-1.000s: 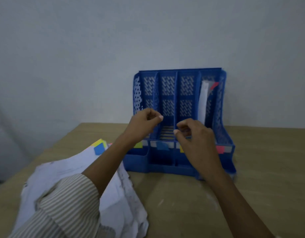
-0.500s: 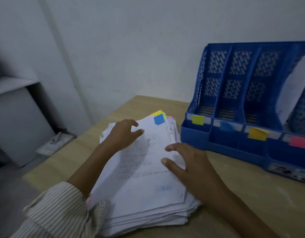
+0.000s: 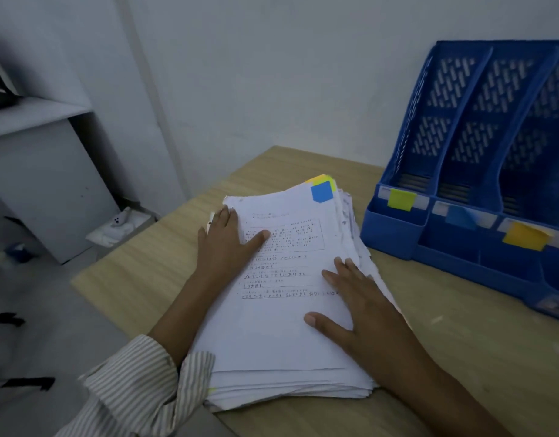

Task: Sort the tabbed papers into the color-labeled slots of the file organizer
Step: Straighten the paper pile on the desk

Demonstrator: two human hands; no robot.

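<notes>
Right hand (image 3: pixel 363 305): it lies flat on the near right part of the paper stack (image 3: pixel 287 326), fingers straight and spread, and it holds nothing; I judge it presses the sheets down so that they do not slide.
Left hand (image 3: pixel 226 242): it rests on the left side of the top sheet, farther up, also flat and gripping nothing, with the thumb stretched over the printed box (the fingertips are at the far left corner of the sheet).
Paper stack: it is thick and a little uneven, lying on the bench (image 3: pixel 461 357) near its left edge; the near corner reaches almost the front edge, so there is little room to slide it that way.
Top sheet tab: a blue tab (image 3: pixel 322 191) is at the far right corner, with yellow and green tabs just behind it.
File organizer (image 3: pixel 461 137): it stands to the right and farther back, apart from the stack, with bare bench between them.
Slot labels: yellow-green (image 3: pixel 401 199), blue (image 3: pixel 459 217), orange-yellow (image 3: pixel 525 236), from left to right; the blue-labelled slot looks the right target for this sheet.
</notes>
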